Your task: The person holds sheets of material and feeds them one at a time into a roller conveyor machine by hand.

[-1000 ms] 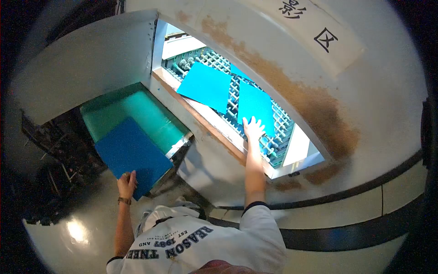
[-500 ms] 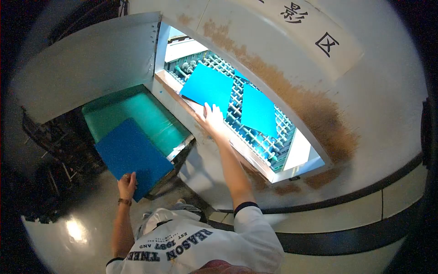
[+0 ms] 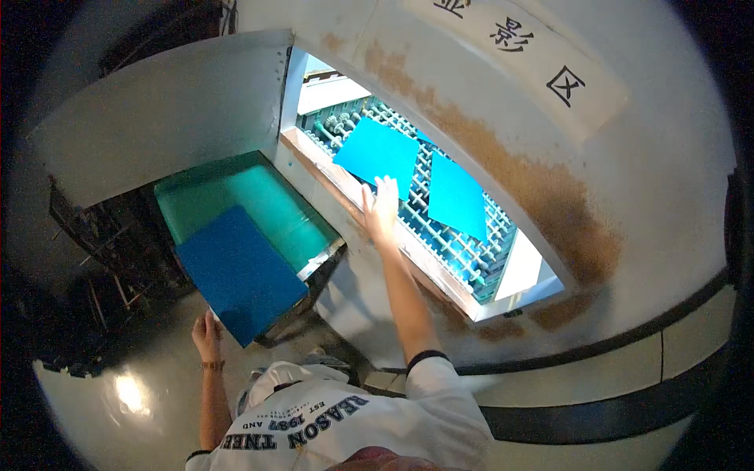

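- The left hand (image 3: 207,339) is touching the edge of a dark blue panel (image 3: 242,275) (whether it is gripping, I cannot tell).
- The right hand (image 3: 382,210) is reaching, fingers unclenched, over a bright blue panel's (image 3: 378,149) near edge.
- The dark panel is overlapping a green surface (image 3: 259,188).
- The bright one is lying on rollers (image 3: 421,184) beside a second panel (image 3: 457,200).

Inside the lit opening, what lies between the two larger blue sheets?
In the head view, a strip of rollers shows between the left sheet and right sheet.

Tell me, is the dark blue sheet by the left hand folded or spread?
Spread: the dark blue sheet shows one broad face with no visible crease.
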A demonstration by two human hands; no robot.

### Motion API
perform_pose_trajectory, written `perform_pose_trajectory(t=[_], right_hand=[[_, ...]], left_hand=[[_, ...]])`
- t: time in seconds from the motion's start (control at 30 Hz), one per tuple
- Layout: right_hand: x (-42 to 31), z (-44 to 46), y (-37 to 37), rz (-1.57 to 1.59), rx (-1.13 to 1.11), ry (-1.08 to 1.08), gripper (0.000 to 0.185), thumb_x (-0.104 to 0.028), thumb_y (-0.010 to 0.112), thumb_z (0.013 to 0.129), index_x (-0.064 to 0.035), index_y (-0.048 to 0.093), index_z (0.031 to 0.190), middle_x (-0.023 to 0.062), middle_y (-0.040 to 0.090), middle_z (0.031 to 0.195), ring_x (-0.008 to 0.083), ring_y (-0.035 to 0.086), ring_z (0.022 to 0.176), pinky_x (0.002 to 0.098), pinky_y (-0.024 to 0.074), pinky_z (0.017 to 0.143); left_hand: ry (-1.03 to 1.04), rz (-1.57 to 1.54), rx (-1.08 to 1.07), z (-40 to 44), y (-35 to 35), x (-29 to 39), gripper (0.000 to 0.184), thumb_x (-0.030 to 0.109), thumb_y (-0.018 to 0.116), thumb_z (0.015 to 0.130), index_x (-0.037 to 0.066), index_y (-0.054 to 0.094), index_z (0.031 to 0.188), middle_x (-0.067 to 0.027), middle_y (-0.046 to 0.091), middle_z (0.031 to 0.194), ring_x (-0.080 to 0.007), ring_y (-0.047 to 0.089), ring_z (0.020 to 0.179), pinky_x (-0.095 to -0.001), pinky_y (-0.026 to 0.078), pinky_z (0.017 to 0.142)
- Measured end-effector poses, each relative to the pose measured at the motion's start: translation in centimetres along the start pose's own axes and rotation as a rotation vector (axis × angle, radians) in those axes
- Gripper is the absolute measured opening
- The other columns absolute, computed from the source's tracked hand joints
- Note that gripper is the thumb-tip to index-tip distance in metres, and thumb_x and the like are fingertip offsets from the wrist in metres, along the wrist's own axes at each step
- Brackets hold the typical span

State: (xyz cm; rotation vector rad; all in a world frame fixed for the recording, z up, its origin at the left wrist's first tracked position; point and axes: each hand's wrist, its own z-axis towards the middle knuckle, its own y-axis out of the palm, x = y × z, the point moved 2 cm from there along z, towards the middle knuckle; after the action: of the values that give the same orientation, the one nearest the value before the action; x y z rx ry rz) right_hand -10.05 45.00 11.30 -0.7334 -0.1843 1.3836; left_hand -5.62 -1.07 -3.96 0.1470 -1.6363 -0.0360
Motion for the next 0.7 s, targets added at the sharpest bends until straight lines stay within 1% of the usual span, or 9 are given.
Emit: perform_pose_trajectory(t=[0.07,0.13,0.2,0.27,0.37,0.43,0.57,0.63,0.7], right_hand=[[-1.4,-2.0,-0.9,0.123,-0.133,-0.019,0.041,-0.031,0.054,0.083,-0.0041,0.049,0.114,0.0232,0.043,0.121,0.0398,0.037,0.115,0.0430,0.0303,0.096],[-2.2,-3.4,-1.7,0.129,-0.230,0.018,0.042,-0.032,0.054,0.083,-0.0044,0.049,0.114,0.0209,0.044,0.122,0.0380,0.039,0.114,0.0427,0.0316,0.095],[-3.3,-4.2,-2.3,0.032,-0.338,0.024,0.044,-0.035,0.053,0.083,-0.0065,0.049,0.116,0.0158,0.044,0.125,0.0338,0.045,0.111,0.0418,0.0350,0.093],[-3.1,-4.8,-1.7,-0.023,-0.297,-0.017,0.044,-0.037,0.053,0.082,-0.0095,0.049,0.117,0.0148,0.044,0.126,0.0345,0.049,0.105,0.0417,0.0395,0.088],[-3.2,-4.7,-1.8,0.071,-0.347,0.016,0.046,-0.035,0.054,0.083,-0.0065,0.047,0.117,0.0157,0.043,0.126,0.0358,0.048,0.105,0.0416,0.0404,0.086],[-3.2,-4.7,-1.7,0.009,-0.307,-0.064,0.046,-0.035,0.054,0.083,-0.0060,0.046,0.118,0.0168,0.042,0.126,0.0364,0.046,0.108,0.0419,0.0397,0.087],[-3.6,-5.2,-1.9,0.006,-0.318,-0.118,0.045,-0.032,0.052,0.084,-0.0040,0.045,0.118,0.0186,0.045,0.122,0.0354,0.046,0.108,0.0407,0.0391,0.087],[-3.5,-6.4,-2.4,0.413,-0.271,-0.082,0.038,-0.029,0.051,0.085,-0.0017,0.050,0.112,0.0165,0.054,0.110,0.0303,0.053,0.098,0.0374,0.0418,0.083],[-5.3,-10.1,-3.5,0.716,-0.699,0.200,0.031,-0.026,0.049,0.087,-0.0009,0.055,0.104,0.0123,0.060,0.097,0.0234,0.057,0.087,0.0327,0.0439,0.077]], left_hand=[[-0.076,0.145,-0.003,-0.5,-1.4,-1.5,0.032,0.032,0.054,0.086,0.007,0.051,0.067,-0.0011,0.050,0.055,-0.0071,0.045,0.046,-0.0234,0.035,0.041],[-0.168,0.300,0.009,-1.2,-2.0,-2.2,0.032,0.032,0.054,0.086,0.007,0.051,0.066,-0.0006,0.050,0.054,-0.0074,0.045,0.046,-0.0236,0.036,0.042],[-0.142,0.280,-0.186,-2.2,-0.9,-2.2,0.037,0.033,0.054,0.086,0.005,0.051,0.061,-0.0027,0.050,0.052,-0.0093,0.045,0.044,-0.0248,0.036,0.042],[-0.110,0.591,-0.223,-2.8,0.3,-2.0,0.043,0.035,0.054,0.085,0.001,0.050,0.059,-0.0060,0.050,0.051,-0.0108,0.047,0.044,-0.0261,0.038,0.043],[-0.035,0.766,-0.140,-3.2,0.8,0.8,0.047,0.038,0.056,0.083,-0.002,0.051,0.060,-0.0082,0.049,0.048,-0.0107,0.052,0.047,-0.0277,0.038,0.042],[-0.236,0.559,-0.199,-2.5,-0.2,-1.8,0.046,0.039,0.059,0.081,-0.002,0.052,0.060,-0.0074,0.050,0.049,-0.0111,0.053,0.048,-0.0279,0.038,0.040],[-0.309,0.406,-0.175,-1.9,-0.9,-0.5,0.040,0.037,0.060,0.080,0.002,0.053,0.062,-0.0044,0.052,0.054,-0.0104,0.049,0.043,-0.0261,0.036,0.038],[-0.447,0.046,-0.080,-2.1,0.2,1.9,0.031,0.036,0.059,0.080,0.008,0.055,0.067,0.0002,0.051,0.057,-0.0090,0.046,0.044,-0.0234,0.035,0.040],[-0.456,-0.040,-0.047,-2.4,1.5,4.5,0.030,0.035,0.060,0.080,0.009,0.055,0.066,0.0009,0.050,0.056,-0.0082,0.045,0.044,-0.0220,0.035,0.040]])
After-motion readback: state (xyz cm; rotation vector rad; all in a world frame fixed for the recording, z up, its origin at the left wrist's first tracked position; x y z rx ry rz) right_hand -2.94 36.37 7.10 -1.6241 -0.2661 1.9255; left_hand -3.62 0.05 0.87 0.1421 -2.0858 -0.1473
